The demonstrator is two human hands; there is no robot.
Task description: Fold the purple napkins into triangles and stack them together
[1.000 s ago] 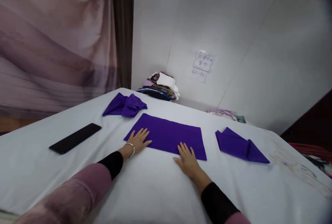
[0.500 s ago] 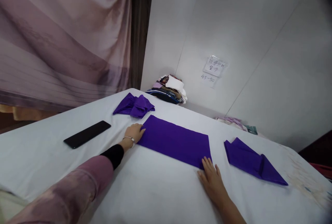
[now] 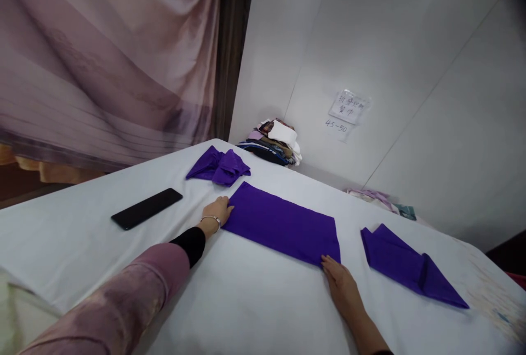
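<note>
Lying smoothed flat, not yet pointed like the cloth (image 3: 405,262) toward the table's (image 3: 263,311) right edge, the sheet (image 3: 283,223) meets left hand (image 3: 217,211) and right hand (image 3: 341,285), fingers narrow, pinch unclear.

head view | faces forward, down | table (image 3: 255,300) near | wall (image 3: 390,43) beyond

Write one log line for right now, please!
left hand: at left edge of flat purple cloth | right hand: at its near right corner | bunched purple cloth: beyond left hand
</note>
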